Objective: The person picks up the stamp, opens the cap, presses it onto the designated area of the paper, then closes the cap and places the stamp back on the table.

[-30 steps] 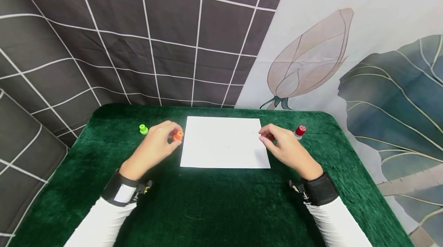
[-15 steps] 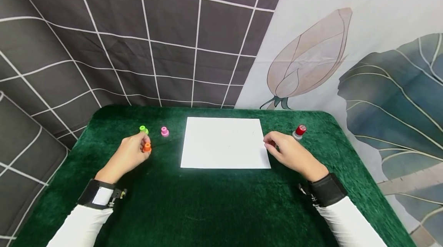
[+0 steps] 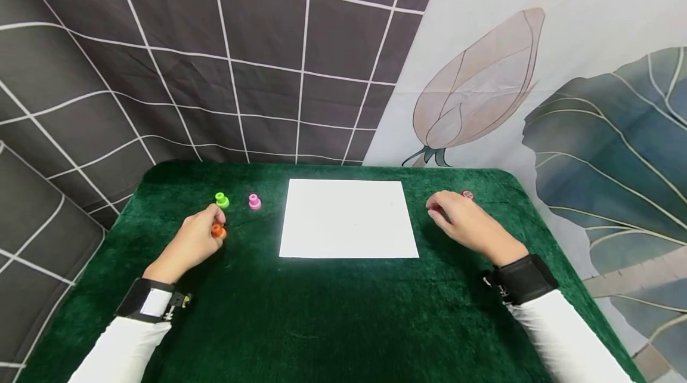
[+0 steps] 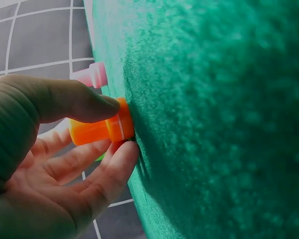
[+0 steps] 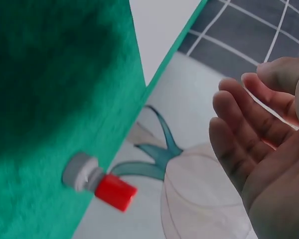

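My left hand [image 3: 193, 240] pinches a small orange toy stamp [image 4: 89, 133] between thumb and fingers, its wide base right at the green cloth. Just behind that hand stands a lime green stamp [image 3: 222, 200], and a pink one [image 3: 254, 202] is to its right. Over the cloth, past the right edge of a white sheet of paper [image 3: 349, 219], my right hand [image 3: 472, 225] hovers with loosely bent fingers and nothing in them. A red-topped stamp with a grey base [image 5: 82, 172] stands upright behind it; in the head view only its red top [image 3: 467, 194] shows.
A dark green plush cloth [image 3: 333, 317] covers the table. Its back edge meets a grey gridded curtain [image 3: 268, 96] and a white hanging with a printed flower bud [image 3: 477, 90]. Both wrists wear black straps [image 3: 523, 278].
The left hand has carried the orange stamp from the paper's left edge out to the left and down, uncovering the pink stamp. My right hand has moved right, off the paper, partly hiding the red-topped stamp.
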Demonstrator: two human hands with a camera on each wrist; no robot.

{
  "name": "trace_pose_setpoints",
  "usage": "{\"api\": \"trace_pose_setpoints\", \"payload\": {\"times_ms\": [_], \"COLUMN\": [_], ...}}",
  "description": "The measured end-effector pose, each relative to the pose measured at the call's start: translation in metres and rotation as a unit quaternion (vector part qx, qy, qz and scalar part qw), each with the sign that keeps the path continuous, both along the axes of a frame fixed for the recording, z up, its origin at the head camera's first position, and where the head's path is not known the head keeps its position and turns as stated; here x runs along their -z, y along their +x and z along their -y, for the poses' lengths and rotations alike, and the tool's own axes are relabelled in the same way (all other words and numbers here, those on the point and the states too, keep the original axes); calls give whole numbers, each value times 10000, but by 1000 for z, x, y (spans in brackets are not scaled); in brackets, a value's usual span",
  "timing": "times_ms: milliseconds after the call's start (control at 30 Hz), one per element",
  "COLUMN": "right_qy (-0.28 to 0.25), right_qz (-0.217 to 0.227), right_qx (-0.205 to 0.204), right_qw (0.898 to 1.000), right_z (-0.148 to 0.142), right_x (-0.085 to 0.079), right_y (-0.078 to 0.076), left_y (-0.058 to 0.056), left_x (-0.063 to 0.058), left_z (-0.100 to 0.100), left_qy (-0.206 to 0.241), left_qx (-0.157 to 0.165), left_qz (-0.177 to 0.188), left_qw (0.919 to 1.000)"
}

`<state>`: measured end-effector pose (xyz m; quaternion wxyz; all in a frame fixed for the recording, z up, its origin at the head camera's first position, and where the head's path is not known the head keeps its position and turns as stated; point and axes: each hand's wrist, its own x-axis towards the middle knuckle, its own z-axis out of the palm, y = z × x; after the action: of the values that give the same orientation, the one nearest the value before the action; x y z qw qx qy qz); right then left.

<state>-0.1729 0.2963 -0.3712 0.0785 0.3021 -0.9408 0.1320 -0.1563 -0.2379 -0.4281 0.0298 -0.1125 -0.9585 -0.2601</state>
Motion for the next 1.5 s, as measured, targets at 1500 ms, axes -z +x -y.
{"api": "trace_pose_setpoints", "payload": {"times_ms": [1500], "right_qy": [1130], "right_qz": [1904], "right_qx": [1434], "right_qw": [9646], "right_z": [-65], "right_x": [6], "right_y": [-55], "left_y": [25], "left_x": [-31], "left_z": [-73], "left_qy": [-835], "left_qx": [1498], "left_qz": [-2083], "left_qw": [9629]}}
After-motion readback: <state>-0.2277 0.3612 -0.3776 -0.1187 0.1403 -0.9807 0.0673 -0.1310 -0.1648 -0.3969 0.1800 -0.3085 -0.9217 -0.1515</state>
